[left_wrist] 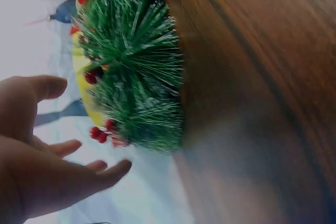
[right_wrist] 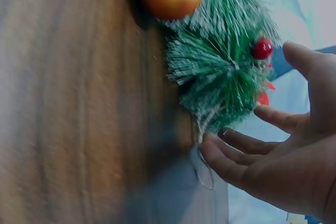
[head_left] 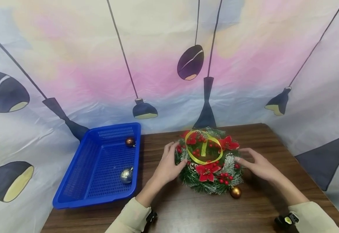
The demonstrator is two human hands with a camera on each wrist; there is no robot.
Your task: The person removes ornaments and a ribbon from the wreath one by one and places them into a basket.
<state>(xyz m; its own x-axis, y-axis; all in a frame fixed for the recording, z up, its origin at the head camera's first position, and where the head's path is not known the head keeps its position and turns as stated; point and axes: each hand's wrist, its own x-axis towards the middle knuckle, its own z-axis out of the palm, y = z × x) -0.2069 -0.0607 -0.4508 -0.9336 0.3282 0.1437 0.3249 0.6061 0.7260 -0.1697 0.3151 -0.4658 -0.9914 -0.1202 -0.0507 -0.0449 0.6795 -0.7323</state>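
A green Christmas wreath [head_left: 216, 186] lies on the table in the head view, with red poinsettias [head_left: 206, 172], red berries and frosted needles. A yellow ribbon loop [head_left: 198, 161] sits on top of it. My left hand [head_left: 168, 164] is at the wreath's left side, thumb and fingers spread; in the left wrist view a gap shows between them and the needles. At the right side is my right hand [head_left: 258, 165], its fingers loosely bent. A thin string loop [right_wrist: 205, 169] hangs by its fingertips in the right wrist view. A gold ball ornament [head_left: 235, 192] rests against the wreath's front right.
Left of the wreath stands a blue plastic basket [head_left: 58, 198]. Inside it lie a copper-coloured ball [head_left: 129, 141] and a silver ball [head_left: 126, 175]. The brown wooden table [head_left: 198, 213] ends at a backdrop cloth [head_left: 163, 74] printed with lamps.
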